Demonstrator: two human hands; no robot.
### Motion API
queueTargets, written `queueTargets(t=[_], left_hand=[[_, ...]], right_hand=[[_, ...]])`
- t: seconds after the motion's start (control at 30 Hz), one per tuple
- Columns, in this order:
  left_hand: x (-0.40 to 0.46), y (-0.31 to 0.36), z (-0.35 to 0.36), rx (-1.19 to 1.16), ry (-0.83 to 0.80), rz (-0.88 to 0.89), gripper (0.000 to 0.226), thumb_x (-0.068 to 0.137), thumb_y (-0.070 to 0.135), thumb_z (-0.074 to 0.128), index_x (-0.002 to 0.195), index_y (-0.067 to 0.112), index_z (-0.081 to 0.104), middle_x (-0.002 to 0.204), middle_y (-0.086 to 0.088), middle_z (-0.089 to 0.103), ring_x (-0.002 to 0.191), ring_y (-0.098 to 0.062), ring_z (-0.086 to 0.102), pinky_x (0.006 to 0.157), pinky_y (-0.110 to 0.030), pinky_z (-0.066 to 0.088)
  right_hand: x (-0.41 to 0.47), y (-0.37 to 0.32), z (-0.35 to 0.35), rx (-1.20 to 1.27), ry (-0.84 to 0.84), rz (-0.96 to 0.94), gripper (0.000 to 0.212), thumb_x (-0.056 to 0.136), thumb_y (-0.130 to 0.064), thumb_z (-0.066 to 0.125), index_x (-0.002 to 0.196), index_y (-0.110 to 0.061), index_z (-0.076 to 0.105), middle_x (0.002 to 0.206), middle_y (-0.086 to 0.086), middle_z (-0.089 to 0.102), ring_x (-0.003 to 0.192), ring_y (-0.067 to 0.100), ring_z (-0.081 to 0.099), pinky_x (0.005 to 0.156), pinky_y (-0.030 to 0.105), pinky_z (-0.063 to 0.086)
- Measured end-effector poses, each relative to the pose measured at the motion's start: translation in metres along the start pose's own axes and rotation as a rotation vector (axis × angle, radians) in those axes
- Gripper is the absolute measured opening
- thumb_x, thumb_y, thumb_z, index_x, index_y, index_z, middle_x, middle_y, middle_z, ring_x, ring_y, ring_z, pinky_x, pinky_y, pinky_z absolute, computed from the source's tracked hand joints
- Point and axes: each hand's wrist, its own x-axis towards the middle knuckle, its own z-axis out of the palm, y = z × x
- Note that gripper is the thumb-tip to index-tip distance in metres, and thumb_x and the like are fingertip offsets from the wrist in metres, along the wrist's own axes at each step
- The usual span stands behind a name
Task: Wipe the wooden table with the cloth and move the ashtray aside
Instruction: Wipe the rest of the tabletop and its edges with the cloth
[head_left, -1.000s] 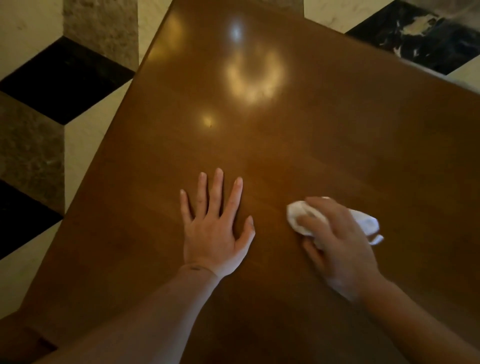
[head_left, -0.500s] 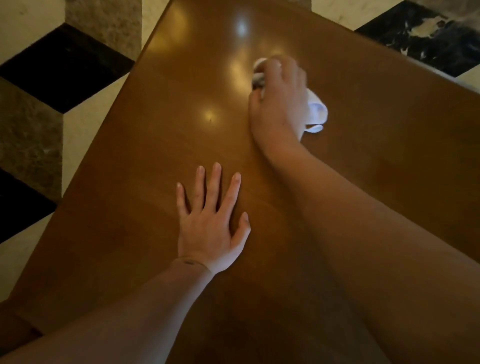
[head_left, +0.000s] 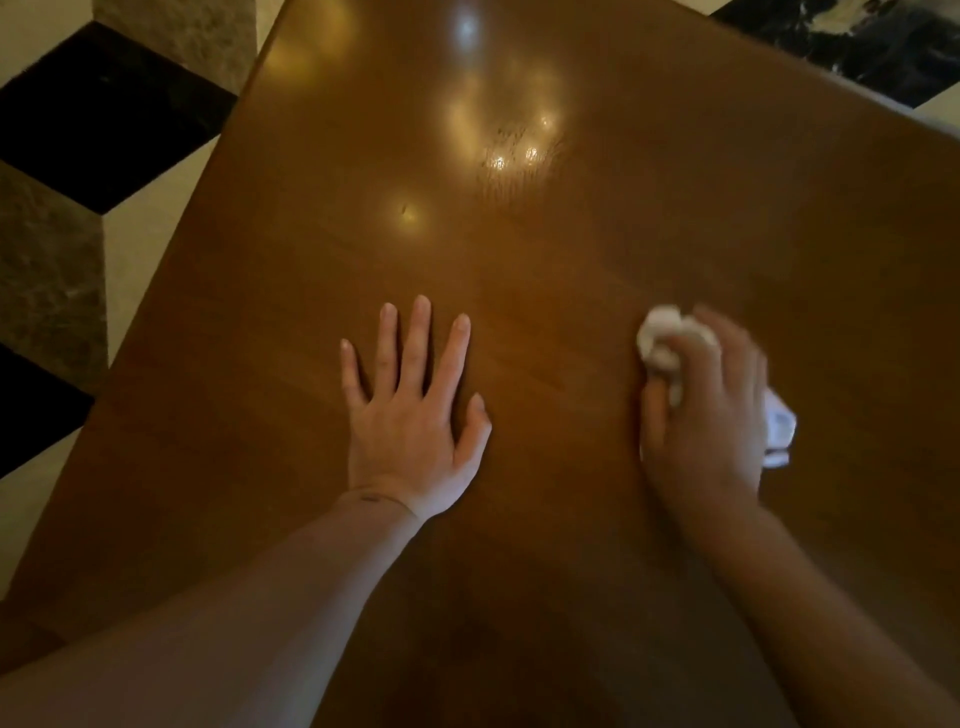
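Observation:
The glossy brown wooden table (head_left: 597, 249) fills most of the head view. My left hand (head_left: 410, 410) lies flat on it near the middle, palm down, fingers spread, holding nothing. To its right, my right hand (head_left: 706, 415) presses a crumpled white cloth (head_left: 662, 338) onto the tabletop; the cloth bulges out past the fingertips and a corner of it sticks out on the hand's right side. The hand is slightly blurred. No ashtray is in view.
A patch of wet streaks (head_left: 514, 145) glints under lamp reflections at the far middle of the table. The table's left edge (head_left: 171, 249) runs diagonally above a floor of black, beige and grey stone tiles (head_left: 78, 119). A dark marble tile (head_left: 841, 41) shows at top right.
My right hand swept the cloth out to the far middle of the table, then drew it back to the near right. My left hand stayed flat in place.

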Motion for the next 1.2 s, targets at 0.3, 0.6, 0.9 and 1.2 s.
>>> queueTargets(t=[0.3, 0.6, 0.9, 1.2], left_hand=[[0.0, -0.001, 0.001, -0.018, 0.036, 0.014, 0.07, 0.103, 0.052, 0.031, 0.168, 0.029, 0.018, 0.176, -0.01, 0.014, 0.163, -0.034, 0.003, 0.126, -0.068, 0.004], [-0.002, 0.002, -0.003, -0.023, 0.017, 0.001, 0.067, 0.105, 0.049, 0.029, 0.167, 0.024, 0.021, 0.175, -0.012, 0.016, 0.163, -0.036, 0.007, 0.124, -0.071, 0.008], [0.002, 0.003, -0.008, 0.046, -0.021, -0.004, 0.068, 0.104, 0.05, 0.023, 0.166, 0.025, 0.017, 0.175, -0.014, 0.015, 0.162, -0.038, 0.007, 0.124, -0.071, 0.009], [0.0, 0.016, -0.037, -0.036, -0.171, -0.067, 0.067, 0.109, 0.048, 0.025, 0.169, 0.024, 0.01, 0.177, -0.011, 0.0, 0.163, -0.035, -0.006, 0.127, -0.067, 0.001]], right_hand=[[0.157, -0.1, 0.062, 0.079, 0.039, -0.044, 0.037, 0.087, -0.012, 0.049, 0.122, -0.014, 0.061, 0.149, 0.008, 0.047, 0.135, 0.028, 0.043, 0.11, 0.038, 0.035], [0.016, -0.095, 0.056, 0.101, -0.191, -0.233, 0.033, 0.093, -0.022, 0.057, 0.125, -0.018, 0.058, 0.146, 0.008, 0.048, 0.134, 0.029, 0.041, 0.113, 0.044, 0.036], [-0.039, -0.074, 0.038, 0.11, -0.092, -0.113, 0.025, 0.093, -0.017, 0.06, 0.116, -0.013, 0.067, 0.141, 0.01, 0.056, 0.131, 0.032, 0.05, 0.107, 0.044, 0.044], [-0.062, -0.08, -0.04, 0.368, 0.141, 0.058, 0.022, 0.089, -0.003, 0.062, 0.11, -0.007, 0.065, 0.131, 0.008, 0.057, 0.123, 0.026, 0.051, 0.097, 0.037, 0.047]])
